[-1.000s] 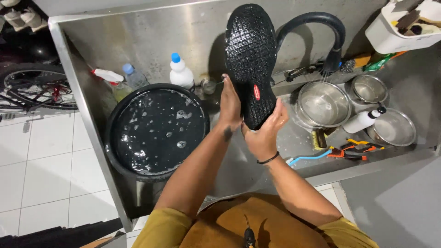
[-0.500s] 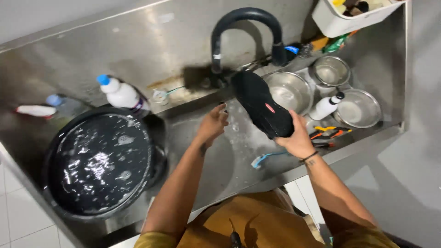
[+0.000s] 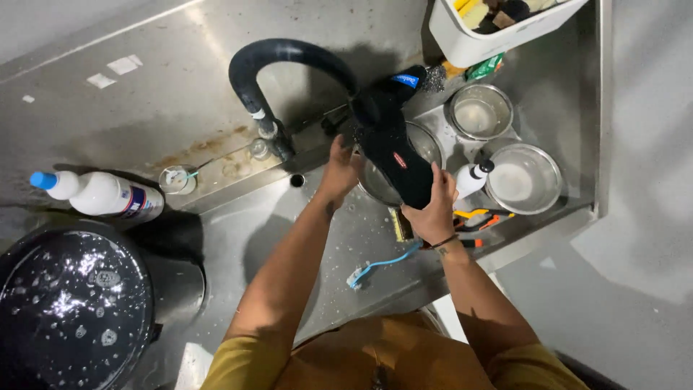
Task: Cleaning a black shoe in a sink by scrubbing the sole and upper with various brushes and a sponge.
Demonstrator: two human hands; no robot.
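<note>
Over the steel sink (image 3: 238,238), the right hand (image 3: 432,213) is clenched round the heel end of a black shoe (image 3: 393,148), fingers wrapped up its side. The shoe now lies tilted, toe pointing up toward the mouth of the black curved tap (image 3: 278,61). A second ago it stood upright with the whole tread facing the camera and both hands on it; half a second ago it had already swung down to the right. Now it sits right under the spout, above a steel bowl (image 3: 426,144).

The left hand (image 3: 339,170) has come off the sole. It hangs just beside the shoe's left edge, fingers loosely curled, and whether it touches the shoe or the bowl rim I cannot tell. So the shoe rests on one hand's grip alone, brought from a look at the tread to the water outlet; no stream shows.

Outward from there: a blue toothbrush (image 3: 382,263) lies on the sink floor below the right wrist, two more steel bowls (image 3: 523,177) stand to the right, a white bottle with a blue cap (image 3: 97,195) lies on the ledge, and a black tub of soapy water (image 3: 72,303) fills the lower left.
</note>
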